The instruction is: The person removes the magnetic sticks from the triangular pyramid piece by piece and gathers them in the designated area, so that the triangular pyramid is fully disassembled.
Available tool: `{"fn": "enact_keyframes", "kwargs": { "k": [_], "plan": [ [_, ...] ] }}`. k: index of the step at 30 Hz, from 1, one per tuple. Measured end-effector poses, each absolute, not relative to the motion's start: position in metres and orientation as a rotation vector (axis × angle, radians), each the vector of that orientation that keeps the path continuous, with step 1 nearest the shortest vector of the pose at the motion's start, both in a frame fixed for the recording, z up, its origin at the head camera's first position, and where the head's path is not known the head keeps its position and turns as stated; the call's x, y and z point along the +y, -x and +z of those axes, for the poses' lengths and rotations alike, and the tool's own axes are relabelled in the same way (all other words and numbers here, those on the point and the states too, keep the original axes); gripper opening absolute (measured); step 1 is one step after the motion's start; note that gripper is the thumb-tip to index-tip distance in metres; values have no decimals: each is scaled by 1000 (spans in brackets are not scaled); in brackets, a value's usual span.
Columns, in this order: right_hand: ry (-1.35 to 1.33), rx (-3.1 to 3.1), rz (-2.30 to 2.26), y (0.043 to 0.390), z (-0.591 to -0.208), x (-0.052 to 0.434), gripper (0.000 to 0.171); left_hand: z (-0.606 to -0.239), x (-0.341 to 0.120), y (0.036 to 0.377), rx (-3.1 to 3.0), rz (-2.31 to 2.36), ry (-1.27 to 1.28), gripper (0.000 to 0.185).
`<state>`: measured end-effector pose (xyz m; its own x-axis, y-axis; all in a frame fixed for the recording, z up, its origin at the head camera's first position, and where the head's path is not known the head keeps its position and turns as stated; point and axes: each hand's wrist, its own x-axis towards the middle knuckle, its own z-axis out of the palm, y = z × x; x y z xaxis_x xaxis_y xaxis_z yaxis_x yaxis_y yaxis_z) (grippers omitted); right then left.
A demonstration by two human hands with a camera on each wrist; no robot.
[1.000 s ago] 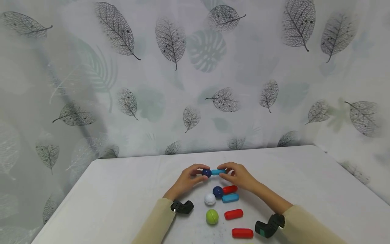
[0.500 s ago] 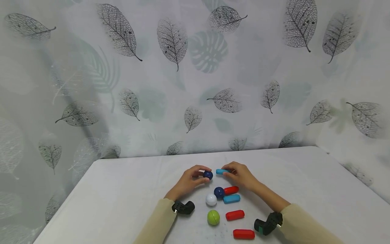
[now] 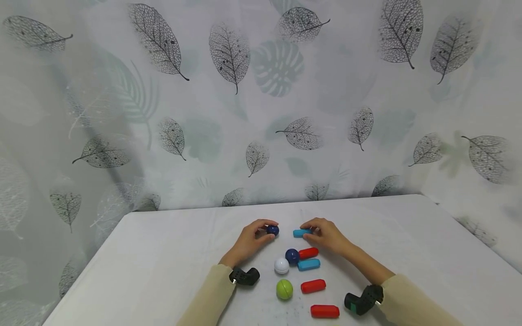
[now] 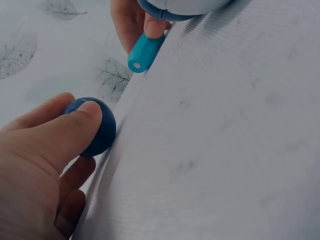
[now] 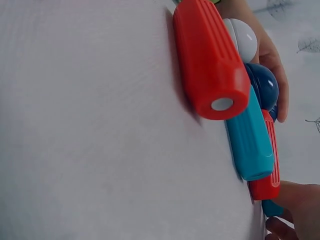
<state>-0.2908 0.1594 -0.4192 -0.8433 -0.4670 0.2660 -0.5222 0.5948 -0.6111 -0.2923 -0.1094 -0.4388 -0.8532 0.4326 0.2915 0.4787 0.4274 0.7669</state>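
Observation:
My left hand (image 3: 248,242) pinches a dark blue ball (image 3: 273,230) between thumb and fingers, near the back of the table. Across a short gap, my right hand (image 3: 329,236) grips a light blue magnetic rod (image 3: 301,233) by its right part. In the left wrist view that rod (image 4: 143,54) points toward the ball and shows a pale round spot on its end. Just in front of the hands, a second dark blue ball (image 3: 292,256) lies against a red rod (image 3: 308,253), with another light blue rod (image 3: 308,264) alongside.
A white ball (image 3: 281,266) and a lime green ball (image 3: 284,289) lie nearer on the white table (image 3: 171,258). Two more red rods (image 3: 313,286) lie to their right, one close to my right wrist camera (image 3: 364,299). A leaf-patterned curtain (image 3: 261,113) hangs behind the table.
One second ago the dark blue ball and light blue rod met end to end. They have come apart, the left hand shifting slightly left with the ball and the right hand rightward with the rod.

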Motion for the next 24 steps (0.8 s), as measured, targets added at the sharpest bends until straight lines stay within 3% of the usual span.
{"fn": "enact_keyframes", "kwargs": {
  "k": [11,24],
  "plan": [
    [-891,-2671,1047,289,-419,164,28,-438,-109,292,-2602,-1455,847,39],
    [-868,-2600,1078,284,-423,162,23,-437,-108,291,-2673,-1422,865,42]
  ]
}}
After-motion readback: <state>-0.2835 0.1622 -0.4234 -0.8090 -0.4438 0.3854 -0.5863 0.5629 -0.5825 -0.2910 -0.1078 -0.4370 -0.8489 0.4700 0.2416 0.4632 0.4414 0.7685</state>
